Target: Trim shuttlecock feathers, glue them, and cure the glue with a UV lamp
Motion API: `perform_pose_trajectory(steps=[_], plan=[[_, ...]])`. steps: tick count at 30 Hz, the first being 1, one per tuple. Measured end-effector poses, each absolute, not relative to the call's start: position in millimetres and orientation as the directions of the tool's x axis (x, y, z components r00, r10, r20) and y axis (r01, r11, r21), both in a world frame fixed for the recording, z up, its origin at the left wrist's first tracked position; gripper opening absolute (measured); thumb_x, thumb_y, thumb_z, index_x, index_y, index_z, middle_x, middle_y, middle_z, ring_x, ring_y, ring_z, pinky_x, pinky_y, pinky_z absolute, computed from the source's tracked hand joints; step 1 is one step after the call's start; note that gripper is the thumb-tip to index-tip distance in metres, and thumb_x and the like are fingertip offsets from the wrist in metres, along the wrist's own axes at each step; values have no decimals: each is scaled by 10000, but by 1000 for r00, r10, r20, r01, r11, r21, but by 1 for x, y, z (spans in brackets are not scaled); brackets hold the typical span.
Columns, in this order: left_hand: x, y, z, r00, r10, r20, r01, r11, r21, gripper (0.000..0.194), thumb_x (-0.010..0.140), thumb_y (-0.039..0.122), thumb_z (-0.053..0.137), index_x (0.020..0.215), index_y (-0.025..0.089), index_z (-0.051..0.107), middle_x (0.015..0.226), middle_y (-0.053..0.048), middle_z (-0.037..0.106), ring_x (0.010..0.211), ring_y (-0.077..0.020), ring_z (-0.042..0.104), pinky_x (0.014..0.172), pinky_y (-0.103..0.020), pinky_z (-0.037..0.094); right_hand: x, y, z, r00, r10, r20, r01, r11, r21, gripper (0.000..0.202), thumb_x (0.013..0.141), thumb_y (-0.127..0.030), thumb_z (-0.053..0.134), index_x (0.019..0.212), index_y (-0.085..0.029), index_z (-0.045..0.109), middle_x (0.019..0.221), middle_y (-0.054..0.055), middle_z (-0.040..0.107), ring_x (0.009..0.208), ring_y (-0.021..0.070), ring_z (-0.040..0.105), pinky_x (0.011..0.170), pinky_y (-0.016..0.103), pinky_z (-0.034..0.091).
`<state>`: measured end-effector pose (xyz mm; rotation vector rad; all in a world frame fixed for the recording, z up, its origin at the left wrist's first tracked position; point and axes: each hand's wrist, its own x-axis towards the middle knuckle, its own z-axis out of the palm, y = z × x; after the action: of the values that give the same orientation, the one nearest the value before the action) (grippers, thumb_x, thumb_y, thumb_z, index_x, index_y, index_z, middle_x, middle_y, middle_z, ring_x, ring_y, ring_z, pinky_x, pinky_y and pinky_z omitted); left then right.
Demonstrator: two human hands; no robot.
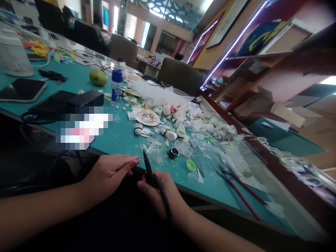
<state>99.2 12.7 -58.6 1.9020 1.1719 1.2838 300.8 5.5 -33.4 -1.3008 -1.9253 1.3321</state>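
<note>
Black scissors (148,166) are in my right hand (164,190), just off the table's front edge. Their tips point up, and one handle loop lies over the back of the hand. My left hand (114,171) is to the left of them, its thumb pressed against the fingers. Anything between those fingers is too small or hidden to make out. Beyond the hands on the teal table (118,136) are a shuttlecock (138,128), a small black ring-shaped piece (173,152) and a round green-centred piece (190,165).
Cut shuttlecock parts and feathers (199,122) heap across the table. Long-handled red pliers (245,199) lie at right. A blue-capped bottle (116,87), a green mango (98,77), a phone (22,90) and a black case (63,101) stand or lie at left.
</note>
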Motion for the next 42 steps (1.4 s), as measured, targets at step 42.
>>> perform_pose_trajectory(steps=[42], plan=[[96,-9,-47,283,959,-32,64,15,998,136,880,305,685,965,300,790,880,15,796,671,-116,687,633,-190,543,320,-3,-22,-388,922,4,408,176,-896,243,914,-336,599,745,-167,642,553,-46,477,492,79,439,472,188,340]])
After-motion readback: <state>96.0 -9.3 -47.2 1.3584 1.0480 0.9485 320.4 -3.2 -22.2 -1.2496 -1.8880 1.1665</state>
